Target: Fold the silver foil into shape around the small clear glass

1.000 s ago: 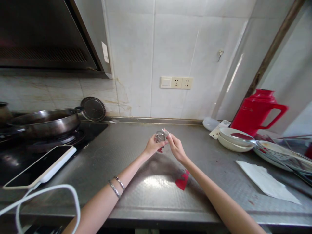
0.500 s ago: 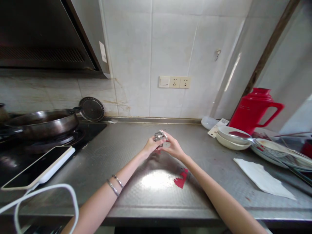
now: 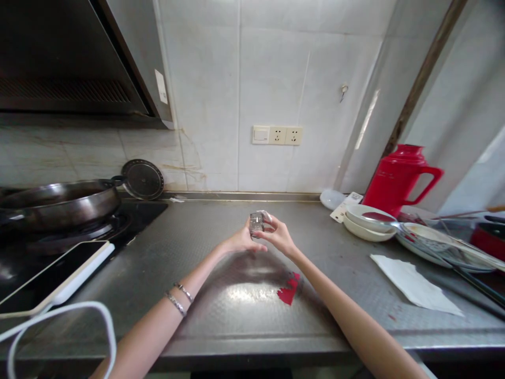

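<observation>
Both my hands meet above the middle of the steel counter (image 3: 221, 326). A small shiny silver object (image 3: 256, 223), like a foil-wrapped piece, is held between them. My left hand (image 3: 241, 242) curls its fingers round the object's left and underside. My right hand (image 3: 278, 235) pinches it from the right, with a bit of pale wrapper sticking up at its fingertips. Two thin bracelets circle my left wrist. A red scrap (image 3: 289, 291) lies on the counter just below my right forearm.
A dark wok (image 3: 59, 202) sits on the stove at the left, with a round lid (image 3: 142, 179) leaning on the wall. A phone (image 3: 51, 276) with a white cable lies front left. At the right stand a red jug (image 3: 396, 176), stacked bowls (image 3: 366, 223), plates and a white napkin (image 3: 412, 284).
The view has swung slightly to the right. My hands stay together on the shiny object and have turned it a little; my right fingers now close nearer over it.
</observation>
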The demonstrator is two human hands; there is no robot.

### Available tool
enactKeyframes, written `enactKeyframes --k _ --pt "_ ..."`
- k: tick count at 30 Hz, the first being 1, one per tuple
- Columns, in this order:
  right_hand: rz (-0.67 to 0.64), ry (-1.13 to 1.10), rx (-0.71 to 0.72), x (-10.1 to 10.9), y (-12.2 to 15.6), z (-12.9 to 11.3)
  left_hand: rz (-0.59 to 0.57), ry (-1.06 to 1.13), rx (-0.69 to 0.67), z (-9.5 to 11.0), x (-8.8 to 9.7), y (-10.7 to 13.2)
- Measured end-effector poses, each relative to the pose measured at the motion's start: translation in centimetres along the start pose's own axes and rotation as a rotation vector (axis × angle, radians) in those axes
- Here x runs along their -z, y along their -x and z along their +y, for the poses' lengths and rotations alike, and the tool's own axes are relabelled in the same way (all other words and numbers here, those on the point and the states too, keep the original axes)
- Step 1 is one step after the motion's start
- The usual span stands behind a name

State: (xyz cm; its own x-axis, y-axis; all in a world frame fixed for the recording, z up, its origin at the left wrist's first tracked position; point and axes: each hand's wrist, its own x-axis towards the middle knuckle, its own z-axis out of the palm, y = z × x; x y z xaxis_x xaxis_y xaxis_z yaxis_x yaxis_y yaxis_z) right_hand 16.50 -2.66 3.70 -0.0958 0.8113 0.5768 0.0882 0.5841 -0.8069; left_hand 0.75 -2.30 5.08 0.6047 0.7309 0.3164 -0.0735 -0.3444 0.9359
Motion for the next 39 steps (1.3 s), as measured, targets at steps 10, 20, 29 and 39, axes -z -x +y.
enactKeyframes --k 10,20,29,39 --pt "0.024 -0.109 -0.127 -1.6 0.6 -1.7 0.265 -0.104 -0.089 -2.6 0.1 -0.2" --pt "-0.07 -0.083 -0.207 -0.5 0.3 -2.1 0.414 -0.195 -0.086 -2.6 -0.3 0.7" --pt "0.047 0.301 -0.064 -0.6 0.5 -1.8 0.539 -0.092 -0.014 -2.6 -1.6 1.0" --pt "-0.101 0.43 0.441 -1.5 1.9 -1.4 0.591 0.168 0.042 -1.7 -2.2 1.2"
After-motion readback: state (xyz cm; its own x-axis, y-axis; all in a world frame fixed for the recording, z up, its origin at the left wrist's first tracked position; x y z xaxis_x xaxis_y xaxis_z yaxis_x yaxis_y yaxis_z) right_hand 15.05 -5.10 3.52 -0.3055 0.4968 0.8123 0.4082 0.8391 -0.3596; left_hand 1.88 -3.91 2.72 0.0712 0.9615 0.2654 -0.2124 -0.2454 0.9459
